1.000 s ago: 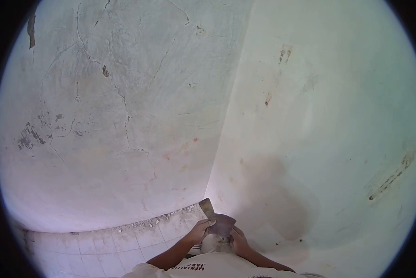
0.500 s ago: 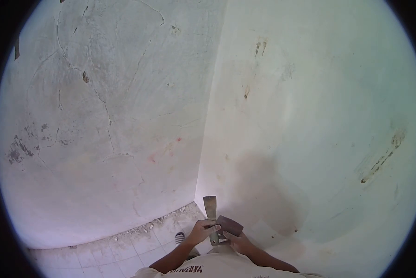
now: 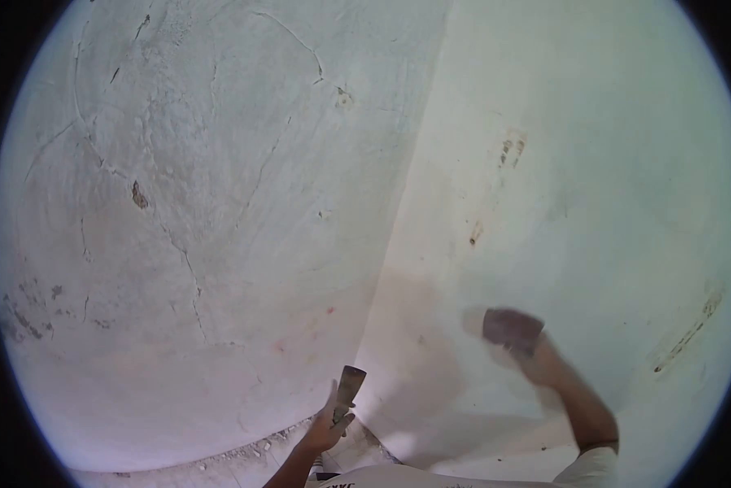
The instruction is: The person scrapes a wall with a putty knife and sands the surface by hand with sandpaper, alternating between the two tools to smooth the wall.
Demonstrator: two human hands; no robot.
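Observation:
My left hand (image 3: pixel 323 433) is low in the middle of the view, its fingers around the handle of a putty knife (image 3: pixel 351 382). The broad dark blade points up, near the corner of the walls. Raised to the right, my right hand (image 3: pixel 538 364) grips a dark brown rectangular piece of sandpaper (image 3: pixel 512 327). Motion smears this hand and the piece, which overlap the right-hand wall (image 3: pixel 593 203) in this view. My right fingers are mostly hidden behind the sandpaper.
The left wall (image 3: pixel 243 203) has long cracks and a chipped hole (image 3: pixel 139 195). Brown stained streaks (image 3: pixel 687 335) mark the right wall. Along the wall's foot, crumbled debris (image 3: pixel 255 449) lies on the tiled floor (image 3: pixel 227 469).
My right hand has swung up and right with the sandpaper, away from my left hand. The putty knife has shifted slightly left and down, and the view has tilted.

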